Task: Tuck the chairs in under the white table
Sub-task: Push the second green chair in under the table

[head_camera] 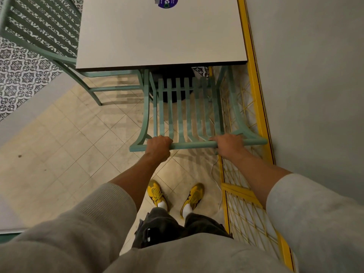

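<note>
Chairs: two green ones, near chair [189,107] ahead of both hands, second chair [41,32] far left.
Left hand [159,145]: wrapped tight around near chair's top rail.
Right hand [228,143]: gripping same rail.
White table [157,34]: one, beyond the hands.

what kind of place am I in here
Probably a café or small eatery: a white table bearing a round sticker, matching green slatted chairs, patterned floor tiles and a yellow railing.
</note>
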The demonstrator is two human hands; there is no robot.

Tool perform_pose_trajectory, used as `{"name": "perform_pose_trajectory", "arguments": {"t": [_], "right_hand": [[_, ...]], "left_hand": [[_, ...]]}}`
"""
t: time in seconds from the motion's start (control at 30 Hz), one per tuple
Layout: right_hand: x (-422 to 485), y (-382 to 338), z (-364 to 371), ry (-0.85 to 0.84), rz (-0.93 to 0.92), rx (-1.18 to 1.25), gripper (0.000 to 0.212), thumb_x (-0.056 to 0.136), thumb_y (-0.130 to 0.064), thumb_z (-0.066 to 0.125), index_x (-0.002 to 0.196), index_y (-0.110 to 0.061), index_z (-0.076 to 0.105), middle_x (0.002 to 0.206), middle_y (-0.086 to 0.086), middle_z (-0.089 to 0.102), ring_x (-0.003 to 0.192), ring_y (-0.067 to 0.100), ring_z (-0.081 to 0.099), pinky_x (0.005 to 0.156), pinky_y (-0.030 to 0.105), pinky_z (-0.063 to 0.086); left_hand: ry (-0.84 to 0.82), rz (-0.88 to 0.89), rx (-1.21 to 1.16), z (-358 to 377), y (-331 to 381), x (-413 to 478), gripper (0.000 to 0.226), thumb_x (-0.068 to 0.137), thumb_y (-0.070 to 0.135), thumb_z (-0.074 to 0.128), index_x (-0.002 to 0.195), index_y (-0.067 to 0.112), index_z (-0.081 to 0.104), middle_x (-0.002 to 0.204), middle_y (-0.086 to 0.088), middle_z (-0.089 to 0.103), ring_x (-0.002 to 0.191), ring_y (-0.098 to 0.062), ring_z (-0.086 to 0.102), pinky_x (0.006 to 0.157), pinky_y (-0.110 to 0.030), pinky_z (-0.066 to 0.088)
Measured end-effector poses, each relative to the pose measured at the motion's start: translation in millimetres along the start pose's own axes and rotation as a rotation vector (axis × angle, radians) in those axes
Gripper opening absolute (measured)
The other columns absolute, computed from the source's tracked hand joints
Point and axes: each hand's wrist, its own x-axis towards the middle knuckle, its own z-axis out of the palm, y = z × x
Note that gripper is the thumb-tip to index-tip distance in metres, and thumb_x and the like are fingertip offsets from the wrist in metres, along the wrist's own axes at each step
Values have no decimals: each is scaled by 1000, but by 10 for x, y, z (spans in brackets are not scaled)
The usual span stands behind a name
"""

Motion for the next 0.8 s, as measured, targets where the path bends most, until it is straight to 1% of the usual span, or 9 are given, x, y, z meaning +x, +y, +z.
{"name": "perform_pose_trajectory", "arguments": {"t": [0.1, 0.13, 0.2, 0.27, 0.33, 0.43, 0.57, 0.67, 0.8], "right_hand": [[9, 7, -1, -15, 11, 3, 49, 97, -51, 69, 142, -36, 62, 129, 4, 69, 122, 32, 63, 109, 56, 44], [6, 8, -24, -26, 8, 7, 58, 93, -59, 70, 144, -35, 60, 131, 5, 69, 124, 33, 62, 111, 58, 43], [13, 2, -92, -66, -29, 7, 85, 82, -79, 68, 150, -32, 52, 140, 6, 64, 131, 34, 58, 111, 61, 38], [8, -49, -178, -112, -102, -4, 108, 72, -93, 62, 156, -28, 43, 154, 6, 54, 140, 34, 51, 113, 63, 35], [6, -145, -263, -137, -170, -13, 116, 69, -100, 55, 158, -26, 40, 160, 8, 48, 144, 35, 47, 115, 62, 34], [19, -370, -388, -132, -259, -25, 121, 69, -105, 45, 158, -23, 41, 159, 8, 49, 142, 33, 49, 114, 55, 40], [43, -798, -528, -102, -327, -29, 128, 68, -107, 40, 165, -24, 30, 166, 6, 42, 147, 32, 45, 117, 56, 37], [62, -1191, -632, -46, -382, -26, 131, 65, -109, 34, 165, -24, 32, 165, 8, 44, 146, 32, 47, 115, 55, 38], [126, -1786, -819, -44, -420, -54, 129, 68, -108, 35, 167, -25, 28, 170, 3, 36, 152, 31, 40, 118, 58, 33]], "left_hand": [[-31, -3, 4, -14, -13, 13, 39, 99, 33, 73, 135, 19, 67, 109, -3, 72, 101, -21, 69, 95, -40, 58], [-41, -10, 9, -19, -22, 18, 52, 96, 46, 74, 138, 18, 62, 112, -4, 72, 104, -23, 69, 98, -44, 57], [-59, -19, 68, -32, -58, 22, 91, 83, 73, 74, 150, 18, 47, 126, -6, 70, 118, -29, 65, 109, -52, 49], [-66, -26, 109, -70, -115, -17, 124, 72, 87, 70, 163, 15, 28, 151, -9, 58, 140, -35, 52, 118, -56, 38], [-88, -32, 100, -117, -203, -72, 138, 65, 95, 65, 168, 16, 17, 165, -9, 43, 153, -37, 36, 122, -59, 30], [-104, -44, 90, -175, -359, -184, 142, 57, 105, 53, 167, 19, 22, 169, -7, 37, 157, -37, 27, 124, -63, 25], [-78, -72, 55, -214, -670, -380, 141, 52, 111, 45, 162, 22, 35, 166, -5, 41, 153, -35, 33, 121, -62, 27], [-39, -76, 15, -269, -990, -524, 140, 53, 110, 45, 164, 25, 31, 167, -4, 40, 154, -35, 32, 122, -62, 26], [-30, -117, 5, -365, -1533, -671, 147, 52, 112, 43, 168, 25, 20, 174, -3, 26, 160, -33, 20, 126, -59, 19]]}}
